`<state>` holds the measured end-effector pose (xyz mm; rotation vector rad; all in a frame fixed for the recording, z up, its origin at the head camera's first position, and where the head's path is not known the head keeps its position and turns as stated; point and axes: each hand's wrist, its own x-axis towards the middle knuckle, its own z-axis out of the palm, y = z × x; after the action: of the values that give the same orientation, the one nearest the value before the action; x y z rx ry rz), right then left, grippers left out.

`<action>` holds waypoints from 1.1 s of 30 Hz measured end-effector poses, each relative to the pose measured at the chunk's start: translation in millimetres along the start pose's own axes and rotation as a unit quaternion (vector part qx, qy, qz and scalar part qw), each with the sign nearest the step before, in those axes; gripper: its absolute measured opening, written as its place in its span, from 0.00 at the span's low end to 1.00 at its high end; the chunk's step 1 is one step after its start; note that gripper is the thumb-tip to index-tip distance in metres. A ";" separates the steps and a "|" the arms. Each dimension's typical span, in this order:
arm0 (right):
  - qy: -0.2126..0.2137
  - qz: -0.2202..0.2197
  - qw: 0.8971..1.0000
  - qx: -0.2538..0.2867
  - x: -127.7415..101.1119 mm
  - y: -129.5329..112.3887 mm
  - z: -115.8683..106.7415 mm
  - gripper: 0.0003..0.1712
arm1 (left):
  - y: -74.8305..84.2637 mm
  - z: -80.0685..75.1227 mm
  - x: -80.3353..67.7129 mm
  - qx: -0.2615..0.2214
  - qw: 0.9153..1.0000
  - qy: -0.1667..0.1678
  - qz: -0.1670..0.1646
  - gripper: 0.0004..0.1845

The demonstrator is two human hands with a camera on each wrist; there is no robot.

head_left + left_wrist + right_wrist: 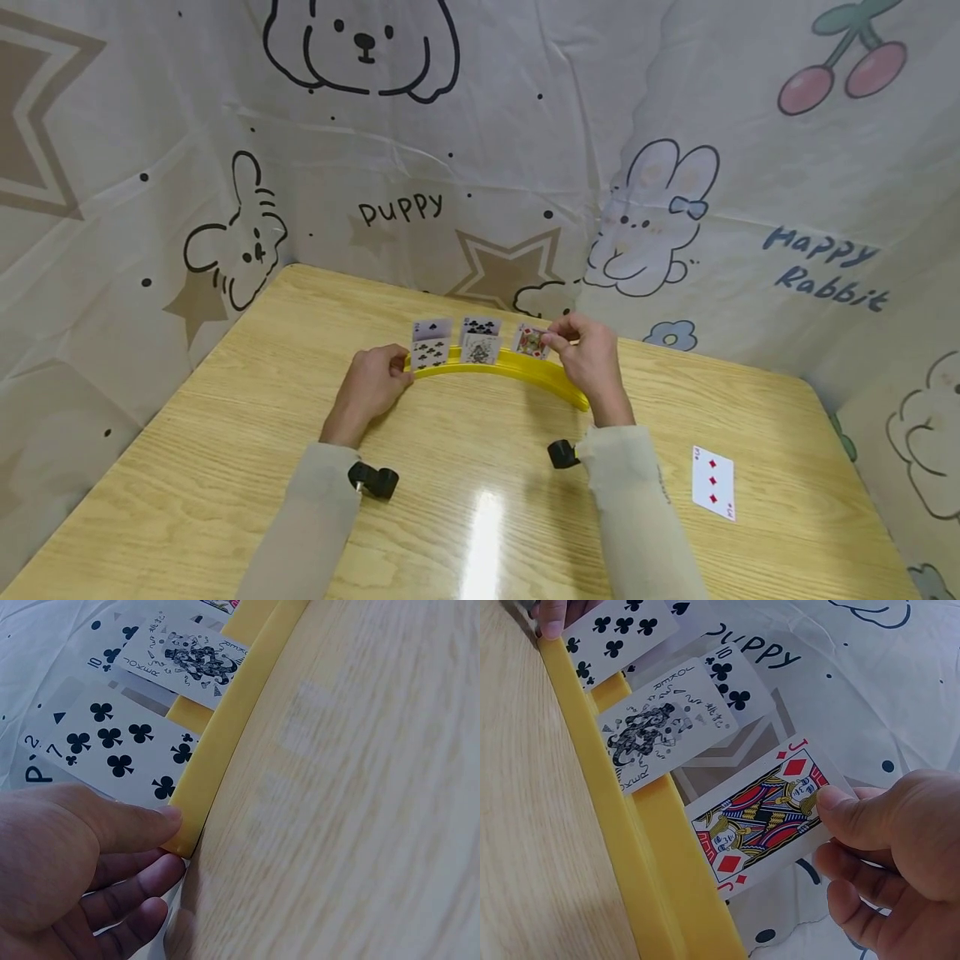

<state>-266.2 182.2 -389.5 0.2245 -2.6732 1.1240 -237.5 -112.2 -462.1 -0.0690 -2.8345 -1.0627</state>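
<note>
A curved yellow playing card holder (528,372) stands on the table. My left hand (369,389) pinches its left end, thumb in front and fingers behind. The jack of diamonds (759,817) is upright at the holder's right part, and my right hand (592,357) pinches its upper edge between thumb and fingers. Left of it, the joker (664,724) stands in the front row, with a ten of clubs (739,690) behind it. Nearest my left hand is the seven of clubs (112,742), in front of a two of spades (432,327).
A three of diamonds (713,482) lies face up on the wooden table (465,467), right of my right forearm. A printed cloth (480,150) hangs behind the table and along its sides. Small black devices sit on both wrists.
</note>
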 end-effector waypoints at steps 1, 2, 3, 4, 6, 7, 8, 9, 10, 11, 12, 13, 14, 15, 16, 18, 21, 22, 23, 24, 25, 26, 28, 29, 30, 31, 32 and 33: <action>-0.001 -0.001 1.000 0.002 0.0 0.6 0.6 0.05 | 0.3 -0.2 -0.3 0.000 1.000 -0.001 -0.001 0.19; -0.001 -0.003 1.000 0.002 0.0 1.3 1.2 0.05 | 0.5 -0.2 -0.4 -0.001 1.000 -0.001 -0.002 0.18; -0.001 -0.004 1.000 0.002 0.0 2.1 1.9 0.05 | 0.9 -0.2 -0.6 -0.002 1.000 -0.002 -0.003 0.18; -0.001 -0.003 1.000 0.003 -0.3 2.9 2.6 0.05 | 1.2 -0.2 -0.9 -0.003 1.000 -0.004 -0.005 0.18; -0.002 0.001 1.000 0.002 -0.7 4.5 3.8 0.05 | 1.3 -0.3 -1.6 -0.003 1.000 -0.007 -0.006 0.19; -0.001 0.004 1.000 0.001 -0.6 5.2 4.3 0.05 | 1.3 -0.4 -1.7 -0.003 1.000 -0.008 -0.005 0.19; 0.000 0.005 1.000 -0.001 -0.4 5.8 4.7 0.05 | 1.3 -0.4 -1.6 -0.003 1.000 -0.007 -0.006 0.19; 0.000 0.007 1.000 -0.002 -0.1 6.2 5.1 0.05 | 1.2 -0.6 -1.6 -0.004 1.000 -0.007 -0.004 0.19; 0.000 0.008 1.000 -0.002 0.4 6.5 5.3 0.05 | 1.0 -0.6 -1.4 -0.003 1.000 -0.006 -0.004 0.19; -0.001 0.010 1.000 -0.003 0.9 6.7 5.5 0.05 | 0.8 -0.6 -1.1 -0.002 1.000 -0.005 -0.003 0.19; -0.001 0.010 1.000 -0.004 1.4 6.9 5.7 0.05 | 0.7 -0.6 -0.9 -0.002 1.000 -0.004 -0.003 0.19; -0.001 0.010 1.000 -0.005 1.9 7.1 5.8 0.05 | 0.8 -0.6 -0.6 -0.001 1.000 -0.004 -0.004 0.19; -0.002 0.010 1.000 -0.006 2.3 7.1 5.9 0.05 | 0.6 -0.5 -0.5 -0.001 1.000 -0.004 -0.004 0.19; -0.003 0.010 1.000 -0.006 2.6 7.2 5.9 0.05 | 0.6 -0.4 -0.3 0.000 1.000 -0.005 -0.004 0.19; -0.004 0.010 1.000 -0.007 2.8 7.2 6.0 0.05 | 0.8 -0.2 -0.1 0.000 1.000 -0.006 -0.006 0.19; -0.005 0.009 1.000 -0.006 2.9 7.6 5.9 0.05 | 0.9 -0.1 0.1 0.001 1.000 -0.008 -0.006 0.19; -0.005 0.006 1.000 0.000 1.7 8.5 4.3 0.07 | 2.2 0.5 0.2 0.002 1.000 -0.008 -0.006 0.19; -0.005 0.006 1.000 0.001 1.3 8.8 3.7 0.07 | 2.5 0.4 0.1 0.001 1.000 -0.007 -0.005 0.19; -0.006 0.005 1.000 0.002 0.7 9.1 3.1 0.08 | 2.7 0.3 0.1 0.002 1.000 -0.006 -0.005 0.19; -0.007 0.006 1.000 0.003 0.0 9.5 2.4 0.09 | 3.1 0.1 -0.1 0.002 1.000 -0.006 -0.004 0.19; -0.008 0.008 1.000 0.002 -0.8 9.7 1.6 0.11 | 3.2 -0.1 -0.1 0.002 1.000 -0.004 -0.004 0.18; -0.012 0.010 1.000 0.000 -1.9 10.1 0.7 0.12 | 3.3 -0.3 -0.3 0.003 1.000 -0.004 -0.003 0.18; -0.016 0.017 1.000 -0.006 -4.2 10.8 -1.4 0.14 | 3.6 -0.8 -0.8 0.003 1.000 -0.005 -0.002 0.18; -0.018 0.021 1.000 -0.008 -5.5 11.3 -2.5 0.15 | 3.7 -1.0 -1.1 0.004 1.000 -0.005 -0.002 0.18; -0.021 0.024 0.999 -0.010 -7.0 11.7 -3.6 0.16 | 3.6 -1.2 -1.2 0.004 1.000 -0.004 -0.001 0.18; -0.023 0.027 0.999 -0.012 -8.5 12.2 -4.8 0.16 | 3.5 -1.5 -1.4 0.004 1.000 -0.005 0.000 0.18; -0.025 0.030 0.999 -0.013 -10.0 12.6 -5.9 0.17 | 3.4 -1.6 -1.5 0.004 1.000 -0.005 0.000 0.18; -0.025 0.032 0.999 -0.014 -11.6 13.2 -6.9 0.17 | 3.3 -1.8 -1.6 0.004 1.000 -0.005 0.000 0.19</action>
<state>-257.0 196.9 -397.0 0.1669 -2.7574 1.1117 -235.5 -110.9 -458.7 -0.0747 -2.8480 -1.0531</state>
